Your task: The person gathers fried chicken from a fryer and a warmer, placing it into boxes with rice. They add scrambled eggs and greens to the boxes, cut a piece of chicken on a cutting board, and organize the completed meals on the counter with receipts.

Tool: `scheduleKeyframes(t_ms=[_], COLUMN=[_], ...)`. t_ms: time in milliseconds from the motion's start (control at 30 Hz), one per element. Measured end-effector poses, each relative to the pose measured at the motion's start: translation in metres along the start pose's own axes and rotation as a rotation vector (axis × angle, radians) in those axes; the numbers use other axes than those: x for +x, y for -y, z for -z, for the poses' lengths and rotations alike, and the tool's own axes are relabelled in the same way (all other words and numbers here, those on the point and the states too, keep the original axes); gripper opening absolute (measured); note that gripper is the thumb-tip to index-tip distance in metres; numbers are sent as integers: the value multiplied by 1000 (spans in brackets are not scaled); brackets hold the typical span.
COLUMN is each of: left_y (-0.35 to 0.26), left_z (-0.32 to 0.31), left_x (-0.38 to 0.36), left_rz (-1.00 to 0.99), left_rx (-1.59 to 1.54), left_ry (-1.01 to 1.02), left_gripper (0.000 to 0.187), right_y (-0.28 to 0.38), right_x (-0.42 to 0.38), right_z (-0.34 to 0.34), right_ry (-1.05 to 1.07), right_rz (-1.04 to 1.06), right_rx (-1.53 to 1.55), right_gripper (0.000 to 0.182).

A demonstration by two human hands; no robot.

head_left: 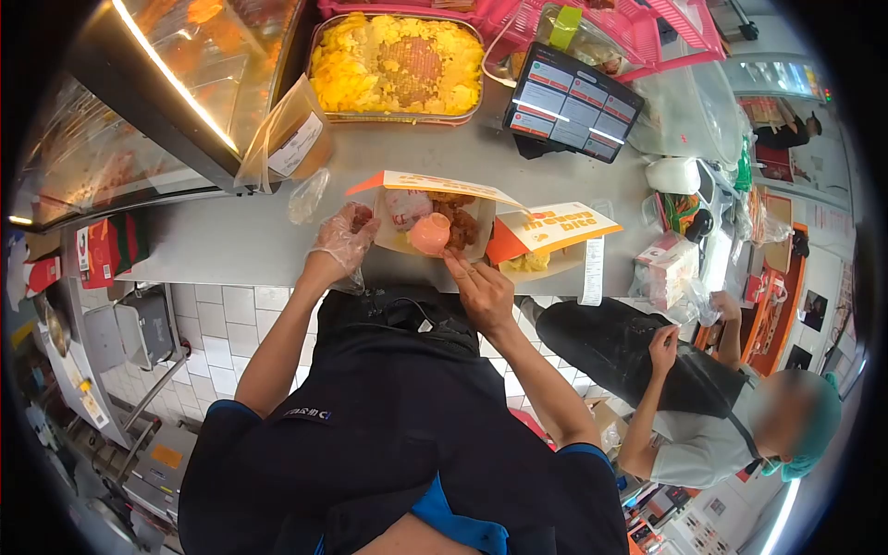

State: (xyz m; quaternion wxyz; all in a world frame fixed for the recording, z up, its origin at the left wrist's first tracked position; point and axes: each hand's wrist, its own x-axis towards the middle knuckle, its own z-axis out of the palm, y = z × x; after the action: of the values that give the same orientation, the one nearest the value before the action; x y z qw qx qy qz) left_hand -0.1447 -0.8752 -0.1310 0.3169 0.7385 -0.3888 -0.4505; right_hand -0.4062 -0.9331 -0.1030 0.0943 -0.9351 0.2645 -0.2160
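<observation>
My left hand (pixel 344 242), in a clear plastic glove, is curled beside the left end of an open takeaway box (pixel 396 239). Something reddish-brown shows at its fingertips, too small to name. My bare right hand (pixel 481 294) is at the box's front edge, its fingertips pinched against a small pink sauce cup (pixel 430 235). The cup is over the box's middle. Inside lie a wrapped round item (pixel 407 205) and pieces of fried chicken (pixel 460 222). On the right stands a second box (pixel 555 229), its printed lid partly raised, with yellow food (pixel 527 263) at its front.
A tray of yellow food (pixel 398 69) sits at the back, left of a tablet (pixel 573 102). A glass display case (pixel 157 92) borders the left. A receipt (pixel 593 268) hangs over the counter edge. A co-worker in a dark apron (pixel 629 356) stands at right.
</observation>
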Motion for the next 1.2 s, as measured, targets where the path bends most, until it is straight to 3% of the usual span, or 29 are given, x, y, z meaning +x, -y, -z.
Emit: scheduleKeyframes(t_ms=[67,167,333,433,533,600,667,733,767,833,867,933,1033,1133,1200], left_y=[2,-1,2,6,7,17,30,26,26,34,39,50,51,45,53], left_z=[-3,-4,-7,-6,-7,-12,-12,-5,-4,-6,-7,-10,-14,-18,-20], left_x=[-2,-6,-5,-7,-1,1,10,11,11,13,14,18,15,5,6], left_rz=[49,165,134,88,61,53,61,62,100,81,51,49,59,73,65], left_rx=[-73,-157,-145,-99,-90,-73,-117,-112,-123,-210,-194,-300,-220,-220,-232], left_ry=[6,5,-27,-31,-32,-30,1,44,81,96,142,61,20,36,41], left_gripper=[40,35,37,38,38,38,38,39,40,41,41,41,39,39,39], right_y=[0,2,-5,8,30,29,23,14,15,10,6,7,-16,-58,-86], right_x=[-3,-7,-4,13,44,81,130,164,164,165,154,119,57,-6,-39], right_z=[-2,-2,0,17,52,66,64,70,73,79,91,119,142,160,180], right_ry=[-15,-15,-27,-224,-379,-352,-341,-216,-265,-420,-448,-534,-724,-808,-873], right_rz=[3,12,51,10,-120,-233,-421,-429,-458,-251,-280,-421,-766,-1059,-1103], right_rx=[-12,-25,-11,124,235,250,457,482,449,340,300,401,310,305,363], right_gripper=[42,43,43,39,29,27,25,34,34,39,39,38,24,28,28])
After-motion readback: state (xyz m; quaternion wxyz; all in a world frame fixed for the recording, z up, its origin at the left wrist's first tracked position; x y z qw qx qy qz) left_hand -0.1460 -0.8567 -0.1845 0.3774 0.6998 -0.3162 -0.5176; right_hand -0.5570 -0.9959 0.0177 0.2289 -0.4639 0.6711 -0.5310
